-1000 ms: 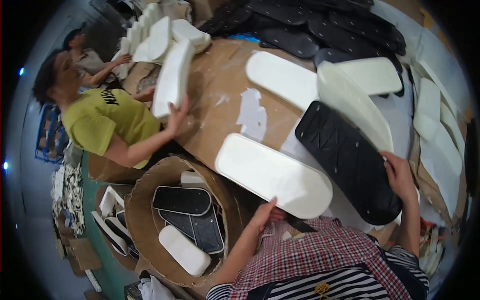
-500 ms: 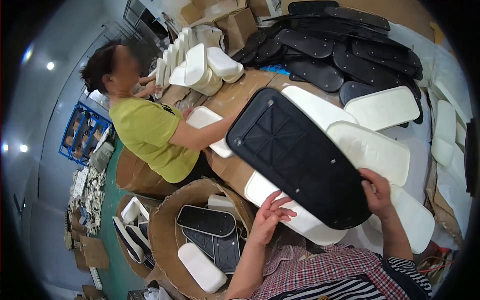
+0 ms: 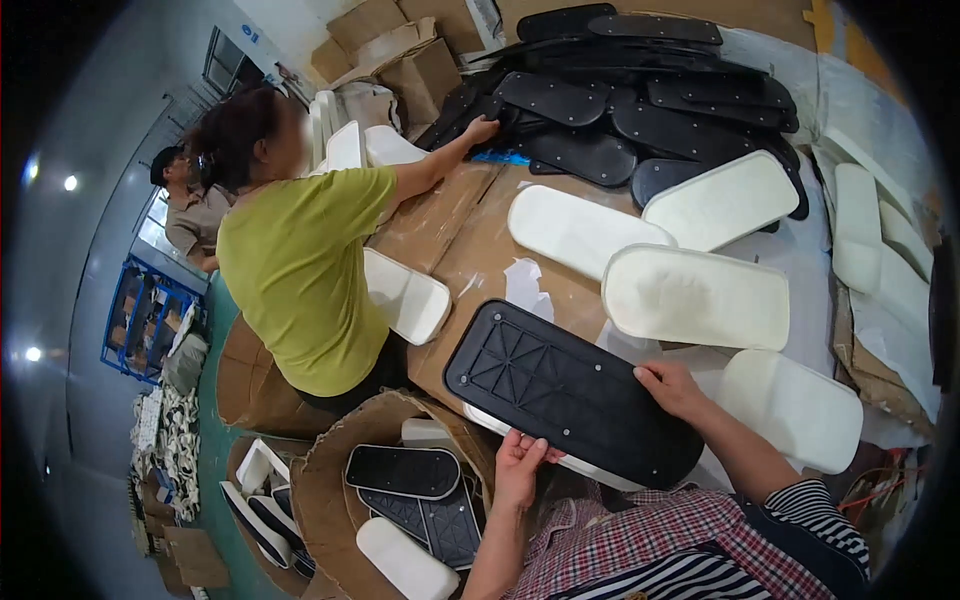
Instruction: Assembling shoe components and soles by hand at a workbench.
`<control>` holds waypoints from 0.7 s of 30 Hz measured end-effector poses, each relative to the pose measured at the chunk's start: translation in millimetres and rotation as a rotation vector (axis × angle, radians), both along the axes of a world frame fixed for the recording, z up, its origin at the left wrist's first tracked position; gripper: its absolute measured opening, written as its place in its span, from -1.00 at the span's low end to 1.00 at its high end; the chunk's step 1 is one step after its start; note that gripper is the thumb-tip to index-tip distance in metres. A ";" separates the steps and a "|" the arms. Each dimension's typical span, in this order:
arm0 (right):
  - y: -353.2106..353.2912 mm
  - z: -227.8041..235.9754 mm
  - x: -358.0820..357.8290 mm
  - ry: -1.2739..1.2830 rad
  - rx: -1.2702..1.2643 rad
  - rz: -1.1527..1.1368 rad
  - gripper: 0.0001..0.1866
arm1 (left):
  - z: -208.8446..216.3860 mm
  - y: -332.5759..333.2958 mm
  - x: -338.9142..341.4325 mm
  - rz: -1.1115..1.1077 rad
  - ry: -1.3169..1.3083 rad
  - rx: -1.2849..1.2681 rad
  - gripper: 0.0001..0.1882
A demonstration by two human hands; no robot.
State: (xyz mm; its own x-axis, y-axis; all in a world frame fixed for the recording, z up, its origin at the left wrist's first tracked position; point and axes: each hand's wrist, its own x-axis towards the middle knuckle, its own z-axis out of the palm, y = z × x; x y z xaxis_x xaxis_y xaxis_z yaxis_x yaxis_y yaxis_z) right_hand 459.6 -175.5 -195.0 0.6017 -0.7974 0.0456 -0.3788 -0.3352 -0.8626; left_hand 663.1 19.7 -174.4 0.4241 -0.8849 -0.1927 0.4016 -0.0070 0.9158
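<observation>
A black oblong plastic panel (image 3: pixel 560 385) with rounded ends, moulded ribs and several small studs lies over a white padded piece, whose pale edge (image 3: pixel 600 472) shows below it. My left hand (image 3: pixel 522 465) pinches the panel's near edge, close to that white edge. On the far edge, toward the right end, my right hand (image 3: pixel 672 388) grips the panel with the thumb on top. Behind it lie more white padded pieces, one with a dented surface (image 3: pixel 695 295), one to its left (image 3: pixel 580 230), and one by my right forearm (image 3: pixel 790 410).
Black panels (image 3: pixel 650 120) are heaped at the back of the cardboard-covered table (image 3: pixel 465 225). A person in a yellow-green shirt (image 3: pixel 300 275) stands at the left, reaching to the heap. A round cardboard bin (image 3: pixel 325 480) holds black and white pieces. Another person (image 3: pixel 185 210) stands farther back.
The black panel has come down and toward me over the white piece. My left hand, fingers apart before, now grips its edge. The co-worker's arm has moved to the black heap.
</observation>
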 end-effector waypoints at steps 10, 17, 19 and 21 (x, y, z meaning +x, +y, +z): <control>1.4 -14.4 -3.7 0.018 -0.030 -0.066 -0.70 | -89.1 24.7 39.2 0.220 -0.063 0.637 -0.60; 7.7 -10.2 -1.9 0.009 0.004 -0.080 -0.70 | -118.8 16.7 10.1 0.199 0.083 0.613 -0.67; 7.2 -14.0 -2.9 -0.010 -0.012 -0.060 -0.71 | -118.2 16.0 6.6 0.109 0.090 0.563 -0.70; 7.4 -18.6 -7.1 -0.029 -0.010 -0.047 -0.73 | -115.9 19.4 -11.7 0.044 0.131 0.618 -0.70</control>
